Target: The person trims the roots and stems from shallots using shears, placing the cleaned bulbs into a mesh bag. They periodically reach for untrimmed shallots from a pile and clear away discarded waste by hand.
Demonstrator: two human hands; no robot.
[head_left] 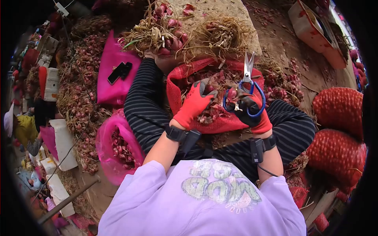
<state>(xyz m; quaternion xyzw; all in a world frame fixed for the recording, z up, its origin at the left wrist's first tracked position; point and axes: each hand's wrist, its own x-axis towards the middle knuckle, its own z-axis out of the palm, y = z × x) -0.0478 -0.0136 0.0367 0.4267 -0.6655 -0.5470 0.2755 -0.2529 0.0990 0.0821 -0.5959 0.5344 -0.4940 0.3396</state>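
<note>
My left hand (197, 99), in a red glove with dark grey fingers, hovers over the red mesh sack (175, 84), thumb and fingers apart. Close to those fingertips are loose shallots and papery skins (208, 112) in the sack's mouth. My right hand (252, 108), gloved the same way, is closed round blue-handled scissors (248, 70). Their blades point away from me, slightly parted. A purple shallot (232, 94) shows inside the left handle loop, right beside the right-hand fingers. The sack lies between my crossed legs in striped trousers.
Bunched shallots (167, 31) with dry stems and a stalk bundle (222, 33) lie on a block ahead. A phone (117, 73) rests on pink plastic at left, above a pink bag (120, 147). Full red sacks (336, 137) stand right. Another person (27, 128) is far left.
</note>
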